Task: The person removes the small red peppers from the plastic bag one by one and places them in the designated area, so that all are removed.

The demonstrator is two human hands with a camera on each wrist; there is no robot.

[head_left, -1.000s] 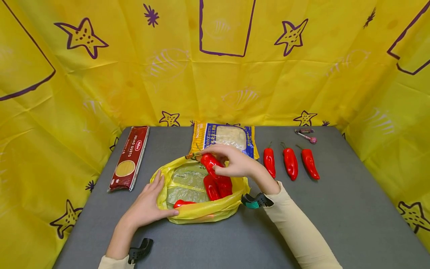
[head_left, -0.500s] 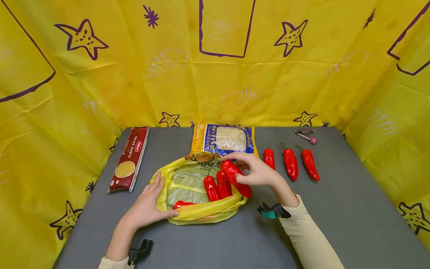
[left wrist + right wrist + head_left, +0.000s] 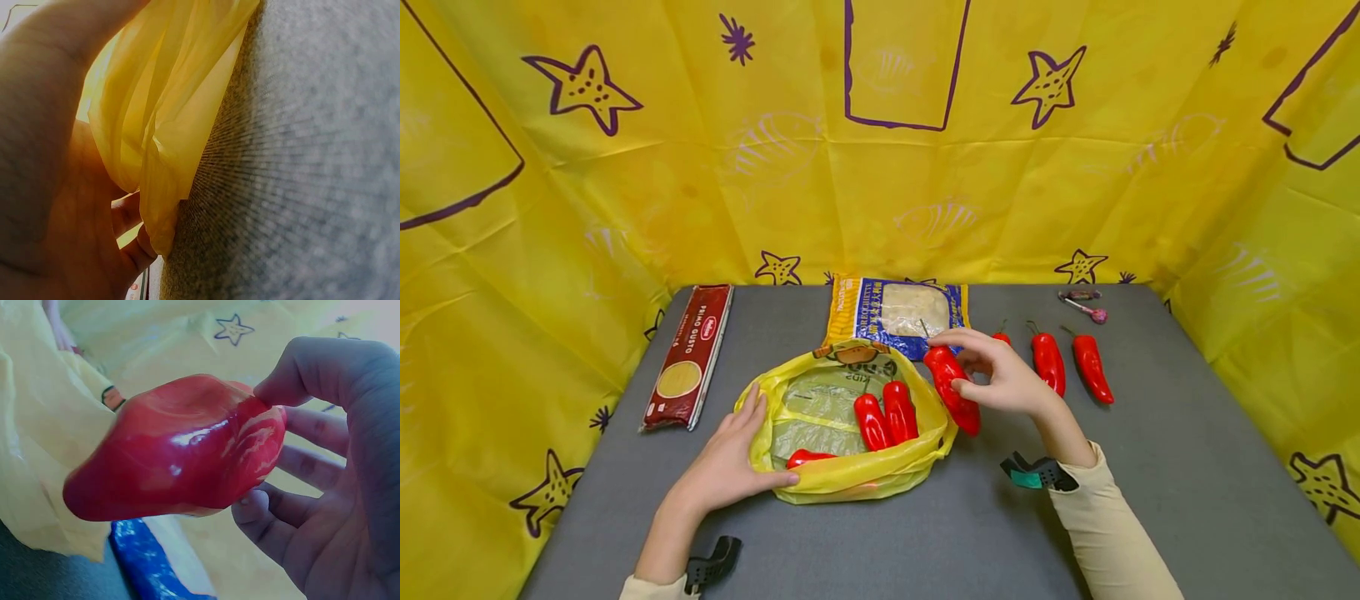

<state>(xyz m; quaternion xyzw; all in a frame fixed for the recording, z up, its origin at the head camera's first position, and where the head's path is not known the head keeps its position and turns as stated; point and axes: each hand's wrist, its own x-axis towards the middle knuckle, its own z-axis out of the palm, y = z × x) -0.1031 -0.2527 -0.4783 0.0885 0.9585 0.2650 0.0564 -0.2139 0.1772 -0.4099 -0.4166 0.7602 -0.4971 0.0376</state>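
Observation:
My right hand [image 3: 1000, 373] pinches a long red pepper [image 3: 952, 387] between thumb and fingers, its stem pointing up and away, just right of the yellow plastic bag [image 3: 865, 471]. The right wrist view shows this glossy pepper [image 3: 175, 447] large, thumb and fingertips at one end of it. Spread around the bag's left side, my left hand [image 3: 730, 454] rests its fingers and extended thumb on the rim. In the left wrist view the thin bag [image 3: 169, 119] lies against that hand. Inside the bag's open mouth show red peppers [image 3: 874, 421], one partly hidden by the front rim.
Right of the held pepper lie other red peppers [image 3: 1091, 367], one mostly hidden behind my right hand. A lollipop [image 3: 1097, 315] and a small wrapped sweet [image 3: 1081, 294] sit behind them. A pasta bag [image 3: 895, 312] lies behind the yellow bag; a red pasta pack [image 3: 691, 358] lies left.
My right hand has carried a red pepper from above the bag's mouth to the right, past the rim. My left hand and the bag stay put.

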